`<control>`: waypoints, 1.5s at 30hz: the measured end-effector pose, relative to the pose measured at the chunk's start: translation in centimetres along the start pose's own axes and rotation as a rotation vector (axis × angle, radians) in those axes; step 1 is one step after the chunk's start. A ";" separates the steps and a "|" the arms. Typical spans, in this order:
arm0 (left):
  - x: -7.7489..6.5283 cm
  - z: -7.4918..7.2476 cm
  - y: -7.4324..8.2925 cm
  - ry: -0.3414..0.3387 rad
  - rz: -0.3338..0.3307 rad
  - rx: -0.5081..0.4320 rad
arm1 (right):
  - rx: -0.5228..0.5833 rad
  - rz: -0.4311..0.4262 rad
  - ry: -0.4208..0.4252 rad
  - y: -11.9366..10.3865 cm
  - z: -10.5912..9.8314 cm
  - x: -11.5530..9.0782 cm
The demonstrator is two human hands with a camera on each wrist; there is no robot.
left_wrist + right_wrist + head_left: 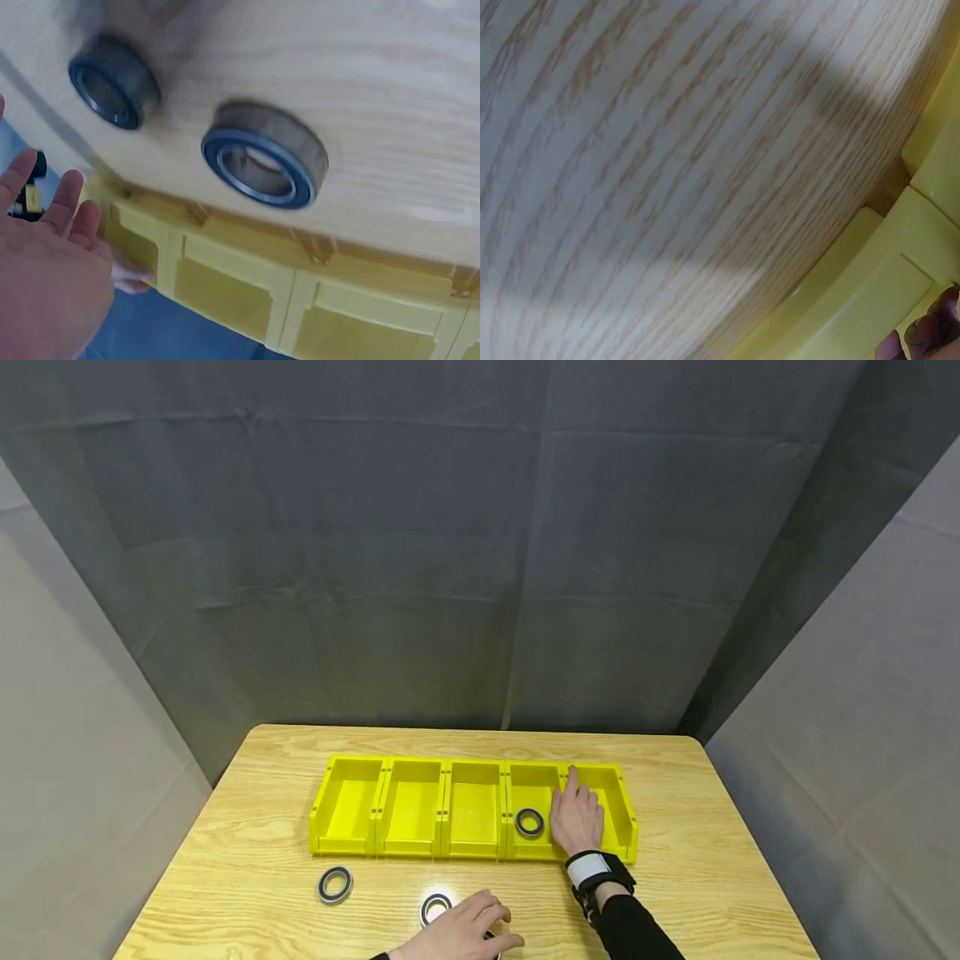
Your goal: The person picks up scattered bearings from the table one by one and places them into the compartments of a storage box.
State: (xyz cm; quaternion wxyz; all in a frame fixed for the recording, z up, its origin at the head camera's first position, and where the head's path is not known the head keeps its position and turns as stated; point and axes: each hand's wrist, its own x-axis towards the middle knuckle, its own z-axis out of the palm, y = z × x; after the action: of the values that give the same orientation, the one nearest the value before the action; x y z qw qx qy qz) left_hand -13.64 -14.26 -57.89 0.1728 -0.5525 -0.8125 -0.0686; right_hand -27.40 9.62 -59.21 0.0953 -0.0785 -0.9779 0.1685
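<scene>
My right hand (577,820) is over the right end of a row of yellow bins (474,850), its index finger stretched toward the back rim. In the right wrist view, its fingertips (922,334) show past a bin's front lip; no held thing is visible. A ball bearing (529,833) leans in the bin just left of that hand. Near the front, my left hand (459,933) hovers with loose, spread fingers. Beside it lies a bearing (426,910), and another bearing (490,935) is partly hidden beneath it. The left wrist view shows two bearings (300,142) apart from the fingers.
A separate bearing (335,886) lies on the wooden table (247,860), in front of the leftmost bin. Grey cloth (390,568) hangs behind the table, with pale cloth panels (855,760) at both sides.
</scene>
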 end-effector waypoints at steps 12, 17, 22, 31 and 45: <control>-2.0 1.3 0.3 -0.242 -0.001 -0.041 | 0.011 -0.021 0.027 -0.1 0.2 -0.2; -2.0 1.6 0.4 -0.223 -0.007 -0.079 | 0.009 -0.019 0.020 -0.2 0.1 -0.2; -1.9 1.8 0.5 -0.206 -0.022 -0.112 | 0.013 -0.014 0.020 -0.2 0.1 -0.2; -0.8 1.1 0.9 -0.283 -0.060 -0.089 | 0.011 -0.025 0.029 -0.2 0.2 -0.1; -0.1 0.1 0.7 -0.411 -0.054 -0.145 | 0.010 -0.025 0.020 0.1 -0.3 -0.1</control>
State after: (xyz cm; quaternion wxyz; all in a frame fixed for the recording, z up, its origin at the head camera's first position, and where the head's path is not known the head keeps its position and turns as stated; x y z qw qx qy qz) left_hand -12.95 -14.01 -58.10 -0.0385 -0.5437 -0.8382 -0.0175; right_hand -27.22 9.72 -59.01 0.1076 -0.0677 -0.9770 0.1715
